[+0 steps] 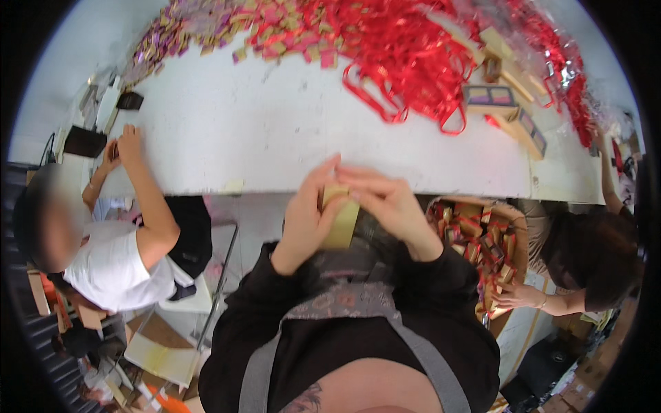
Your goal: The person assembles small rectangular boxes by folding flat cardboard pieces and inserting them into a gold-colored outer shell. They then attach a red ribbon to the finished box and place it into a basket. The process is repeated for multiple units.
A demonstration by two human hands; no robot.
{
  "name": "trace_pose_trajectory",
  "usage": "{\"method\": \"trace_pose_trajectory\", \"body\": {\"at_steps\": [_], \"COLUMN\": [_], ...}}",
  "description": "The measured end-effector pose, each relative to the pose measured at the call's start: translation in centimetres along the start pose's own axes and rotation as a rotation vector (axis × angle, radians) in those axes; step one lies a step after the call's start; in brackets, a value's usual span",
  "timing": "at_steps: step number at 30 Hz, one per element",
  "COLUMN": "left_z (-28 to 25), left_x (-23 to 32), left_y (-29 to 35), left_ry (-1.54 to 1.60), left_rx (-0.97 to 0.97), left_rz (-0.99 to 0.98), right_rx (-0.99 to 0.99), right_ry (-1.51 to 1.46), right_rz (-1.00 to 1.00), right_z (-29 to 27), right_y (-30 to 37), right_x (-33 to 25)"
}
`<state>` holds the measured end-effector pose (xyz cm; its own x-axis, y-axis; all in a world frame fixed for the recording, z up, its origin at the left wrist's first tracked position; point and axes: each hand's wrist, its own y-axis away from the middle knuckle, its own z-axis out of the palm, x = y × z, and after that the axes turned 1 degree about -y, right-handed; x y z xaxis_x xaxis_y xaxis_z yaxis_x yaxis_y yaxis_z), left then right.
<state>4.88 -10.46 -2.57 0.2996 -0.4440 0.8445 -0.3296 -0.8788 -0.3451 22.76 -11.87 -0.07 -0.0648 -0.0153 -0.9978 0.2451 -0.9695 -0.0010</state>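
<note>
Just at the near edge of the white table, I hold a small flat gold box (340, 233) between both hands. My left hand (311, 208) grips its left side, thumb lying along the front. From the other side my right hand (394, 205) pinches the upper right corner with thumb and fingers. The far end of the box is partly covered by my fingers, so its contents, if any, are hidden.
Red ribbon loops (406, 65) heap up at the far middle, beside small gold and purple pieces (289, 31). Kraft boxes with dark windows (490, 96) lie right. A carton (516, 224) of small packages stands below the edge. Co-workers sit left (117, 268) and right (592, 255).
</note>
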Motion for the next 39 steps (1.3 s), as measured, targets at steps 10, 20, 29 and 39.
{"method": "trace_pose_trajectory", "body": {"at_steps": [10,20,29,39], "left_z": [-3.3,-13.6,-18.1,-10.6], "left_x": [1.4,-7.7,-8.4,-12.2], "left_y": [-7.2,-7.9,-15.2,-15.7], "left_ry": [-0.092,-0.784,-0.800,-0.677], "left_rx": [0.059,0.088,0.330,-0.046], "left_rz": [0.175,-0.127,-0.129,-0.143], "right_rx": [0.781,0.098,0.458,0.495], "right_ry": [1.493,1.210,1.609,1.644], "right_rz": [-0.574,-0.607,-0.454,-0.200], "right_z": [-9.8,-5.3,-11.8,-18.1], "right_y": [-0.7,-18.7,-47.2,-52.2], "right_x": [-10.1,-6.8,-3.9,-2.4]}}
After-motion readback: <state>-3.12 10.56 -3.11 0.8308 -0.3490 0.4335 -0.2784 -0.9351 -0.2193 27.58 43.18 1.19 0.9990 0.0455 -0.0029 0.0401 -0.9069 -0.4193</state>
